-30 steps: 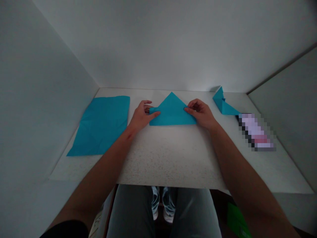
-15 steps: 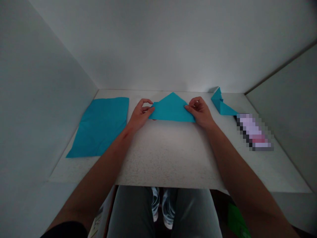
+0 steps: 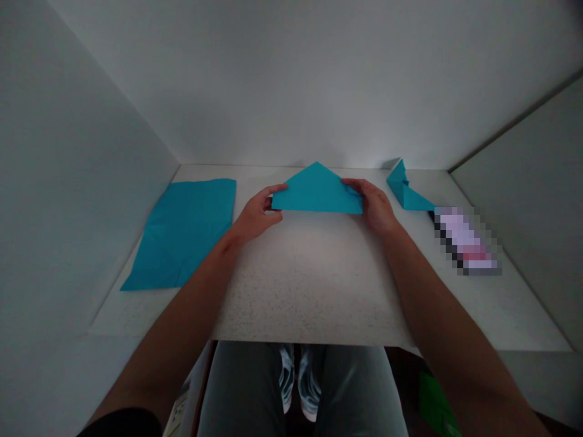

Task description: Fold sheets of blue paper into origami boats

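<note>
A folded sheet of blue paper (image 3: pixel 317 193), peaked at the top with a straight lower edge, is held between my two hands over the table. My left hand (image 3: pixel 259 211) grips its left end, index finger along the top edge and thumb below the lower corner. At the right end, my right hand (image 3: pixel 374 203) has its fingers on the upper slanted edge; its thumb is hidden behind the hand. Beyond my right hand stands a folded blue paper shape (image 3: pixel 407 193) with a pointed top.
A creased flat blue sheet (image 3: pixel 182 233) lies on the left of the white table (image 3: pixel 310 291). On the right is a phone (image 3: pixel 467 240) with a blurred-out screen, touching the folded shape's tip. Walls close in the table's back and sides. Something green (image 3: pixel 437 403) is below the front edge.
The folded paper has risen slightly toward the wall. My thumbs have left its front face, and both hands now hold it by its ends, with fingers on the upper edges.
</note>
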A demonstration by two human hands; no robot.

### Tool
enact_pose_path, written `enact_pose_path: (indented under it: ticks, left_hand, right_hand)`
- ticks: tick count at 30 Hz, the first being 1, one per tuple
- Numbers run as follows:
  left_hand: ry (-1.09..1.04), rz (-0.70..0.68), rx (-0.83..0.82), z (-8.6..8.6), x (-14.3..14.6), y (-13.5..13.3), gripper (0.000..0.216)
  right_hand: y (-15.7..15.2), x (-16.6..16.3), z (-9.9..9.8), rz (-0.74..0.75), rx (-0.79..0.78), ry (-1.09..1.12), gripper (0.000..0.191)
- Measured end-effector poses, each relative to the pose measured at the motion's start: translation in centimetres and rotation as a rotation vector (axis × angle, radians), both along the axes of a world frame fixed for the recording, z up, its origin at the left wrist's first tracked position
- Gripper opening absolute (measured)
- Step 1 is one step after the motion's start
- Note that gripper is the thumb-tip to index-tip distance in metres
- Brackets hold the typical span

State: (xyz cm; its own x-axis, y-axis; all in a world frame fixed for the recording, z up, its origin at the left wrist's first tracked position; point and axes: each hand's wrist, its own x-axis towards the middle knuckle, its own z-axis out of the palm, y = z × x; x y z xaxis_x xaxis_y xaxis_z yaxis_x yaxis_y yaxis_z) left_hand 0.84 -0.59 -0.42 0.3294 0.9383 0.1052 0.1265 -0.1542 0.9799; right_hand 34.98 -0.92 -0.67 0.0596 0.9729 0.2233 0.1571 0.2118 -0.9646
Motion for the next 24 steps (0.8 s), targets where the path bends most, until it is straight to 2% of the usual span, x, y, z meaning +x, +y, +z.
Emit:
enact_pose_path:
  ticks: [3,6,8,14,17,20,24]
  left_hand:
    - [0.041,0.026,-0.003,-0.1,-0.1,0.4,0.073]
    - [0.053,0.067,0.02,-0.1,-0.1,0.5,0.054]
    - [0.054,0.112,0.025,-0.1,-0.1,0.6,0.049]
    - [0.003,0.232,-0.005,-0.5,-0.1,1.0,0.049]
    - [-0.006,0.227,-0.002,-0.4,0.0,1.0,0.045]
    - [-0.007,0.226,0.016,-0.1,0.0,0.8,0.043]
    - [-0.01,0.125,0.029,0.0,-0.1,0.6,0.043]
  right_hand:
    - [0.2,0.2,0.2,0.065,-0.057,0.06,0.065]
    - [-0.1,0.2,0.6,0.07,-0.085,0.019,0.043]
    - [-0.5,0.3,0.8,0.067,-0.077,-0.008,0.034]
    - [-0.9,0.5,0.5,0.17,-0.043,-0.002,0.038]
    - [-0.8,0.5,0.5,0.184,-0.021,-0.041,0.043]
    - [-0.7,0.3,0.5,0.138,-0.022,-0.058,0.047]
    - [-0.7,0.0,0.6,0.114,-0.034,-0.049,0.056]
